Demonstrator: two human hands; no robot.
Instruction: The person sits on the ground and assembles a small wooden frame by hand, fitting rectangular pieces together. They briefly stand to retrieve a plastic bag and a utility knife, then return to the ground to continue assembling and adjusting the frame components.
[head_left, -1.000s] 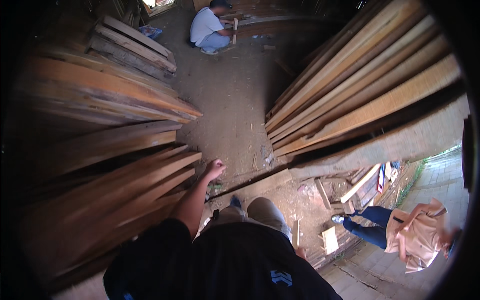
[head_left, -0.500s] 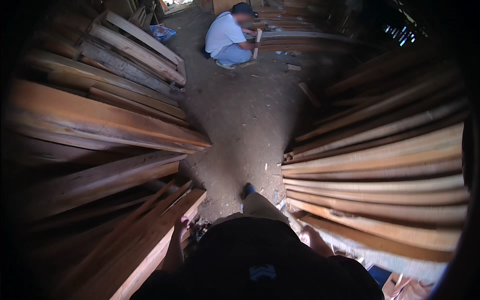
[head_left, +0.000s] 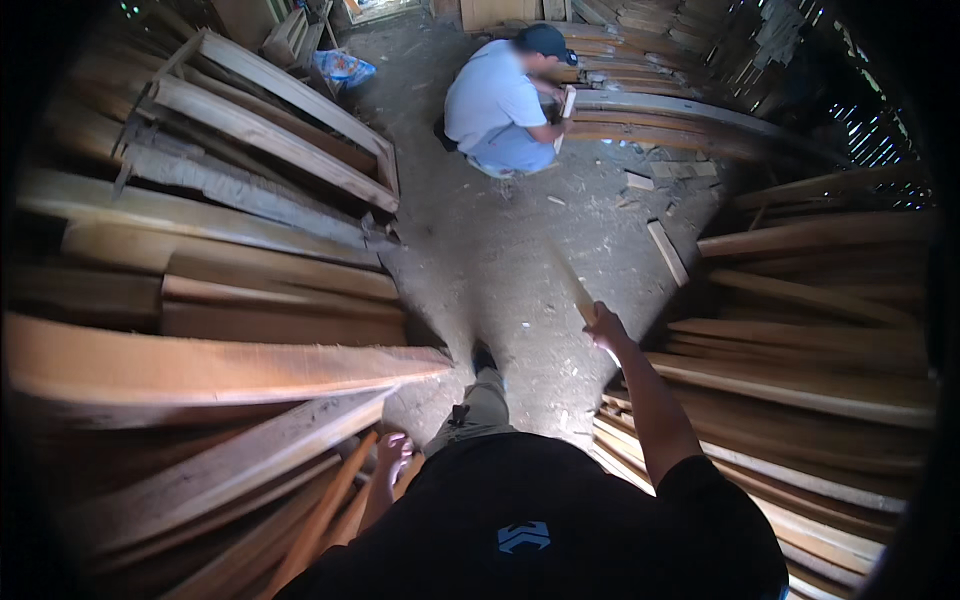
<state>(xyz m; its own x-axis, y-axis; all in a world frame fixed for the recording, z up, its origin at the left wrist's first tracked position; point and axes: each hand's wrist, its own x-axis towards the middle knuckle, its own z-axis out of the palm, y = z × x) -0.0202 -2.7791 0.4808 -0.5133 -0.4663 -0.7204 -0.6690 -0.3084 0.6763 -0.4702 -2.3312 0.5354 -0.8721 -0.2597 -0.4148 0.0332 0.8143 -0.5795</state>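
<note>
My right hand (head_left: pixel 604 328) is stretched forward over the dirt floor, closed round one end of a narrow tan stick (head_left: pixel 578 288). The stick points away from me, and motion smears its far end. At my left side, my left hand (head_left: pixel 396 450) hangs low beside the stacked boards (head_left: pixel 345 500). Its fingers are loosely curled, and I see nothing in them.
Long planks (head_left: pixel 250 370) jut in from the left, and more timber (head_left: pixel 800 390) lines the right. Ahead, a person (head_left: pixel 495 105) crouches holding a short wooden piece (head_left: pixel 566 115). Offcuts (head_left: pixel 667 252) lie on the floor (head_left: pixel 470 260). A wooden frame (head_left: pixel 280 140) leans at the far left.
My right hand has come up and forward from my side, and the stick now shows in it. I have moved forward between the timber stacks, so the crouching person appears nearer.
</note>
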